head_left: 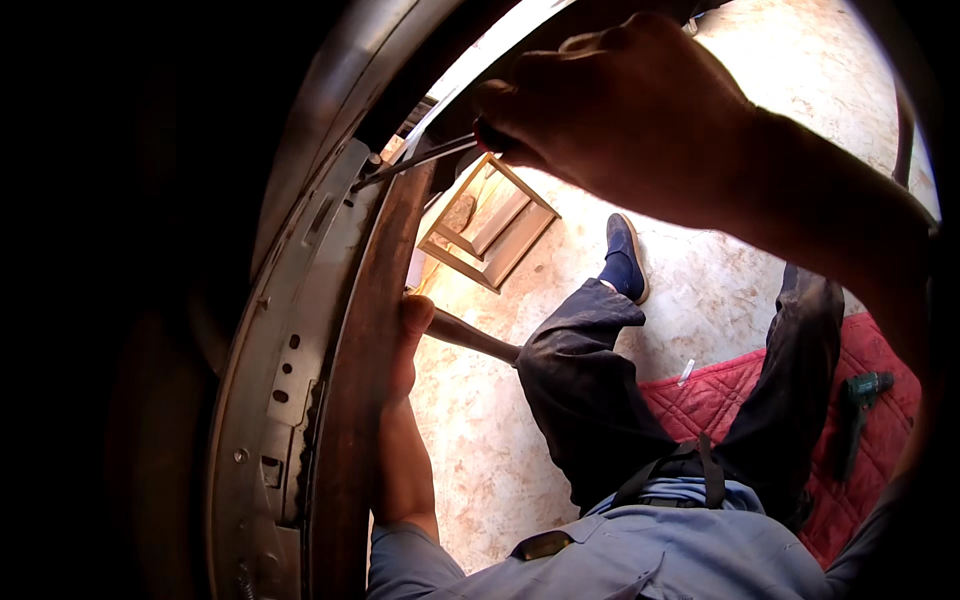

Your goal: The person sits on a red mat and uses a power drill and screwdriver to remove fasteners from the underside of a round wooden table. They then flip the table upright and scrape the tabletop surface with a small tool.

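Far left: long light-grey metal panel point(283, 400), curved by the lens, punched with small dark holes and slots. Thin dark straight metal rod point(420, 160) slants up rightward from the panel's upper end; its tip is at the panel's surface, exact contact unclear. Long reddish-brown strip point(365, 330), material unclear, stands just right of the panel, with the rod crossing its upper part.

Left hand point(401, 352) is at the strip's right edge, thumb up; most fingers hidden, can't tell whether they grip. Smooth brown round bar point(472, 336) runs from beside the thumb to the person's left knee; can't tell if held.

Tan open rectangular frame point(522, 245) sits on the pale stained floor point(475, 450), behind the bar. Upper centre: right hand point(625, 110), in shadow, fingers clenched around the rod's near end. Dark blue shoe point(622, 243) below it. Small white stick point(686, 373) at the edge of the red quilted mat point(690, 400). Far right: green-and-black power drill point(858, 400) lies on the mat.
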The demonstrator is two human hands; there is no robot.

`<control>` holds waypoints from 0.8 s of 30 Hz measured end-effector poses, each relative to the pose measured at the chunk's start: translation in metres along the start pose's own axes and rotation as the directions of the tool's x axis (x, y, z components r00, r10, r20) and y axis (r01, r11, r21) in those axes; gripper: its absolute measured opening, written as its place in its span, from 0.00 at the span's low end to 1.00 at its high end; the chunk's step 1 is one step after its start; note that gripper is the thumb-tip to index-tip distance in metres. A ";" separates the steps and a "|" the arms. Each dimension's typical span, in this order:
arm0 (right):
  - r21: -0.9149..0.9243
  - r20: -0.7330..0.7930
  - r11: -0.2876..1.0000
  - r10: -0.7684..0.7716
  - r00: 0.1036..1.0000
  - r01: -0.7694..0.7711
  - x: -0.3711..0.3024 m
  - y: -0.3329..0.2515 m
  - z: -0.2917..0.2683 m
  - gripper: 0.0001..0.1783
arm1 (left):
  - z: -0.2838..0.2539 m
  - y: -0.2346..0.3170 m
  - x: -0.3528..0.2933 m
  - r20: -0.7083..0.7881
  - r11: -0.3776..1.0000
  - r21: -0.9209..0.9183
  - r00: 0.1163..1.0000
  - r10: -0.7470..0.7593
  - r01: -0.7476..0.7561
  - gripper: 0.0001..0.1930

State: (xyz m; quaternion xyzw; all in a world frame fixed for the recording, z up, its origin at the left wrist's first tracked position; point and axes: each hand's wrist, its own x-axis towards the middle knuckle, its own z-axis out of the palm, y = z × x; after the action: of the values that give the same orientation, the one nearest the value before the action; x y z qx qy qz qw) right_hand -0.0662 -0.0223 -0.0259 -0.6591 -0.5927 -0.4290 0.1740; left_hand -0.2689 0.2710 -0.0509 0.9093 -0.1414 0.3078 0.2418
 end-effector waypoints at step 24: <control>-0.092 0.436 0.933 -0.277 0.856 0.349 0.024 0.019 -0.001 0.17 | -0.004 0.006 0.002 -0.006 0.970 0.237 0.998 0.059 -0.056 0.34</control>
State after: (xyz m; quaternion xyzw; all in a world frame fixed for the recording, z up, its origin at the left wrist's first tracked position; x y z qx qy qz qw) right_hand -0.0505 -0.0126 -0.0013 -0.6419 -0.6772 -0.3496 -0.0845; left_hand -0.2717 0.2674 -0.0444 0.9251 -0.1281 0.3354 0.1235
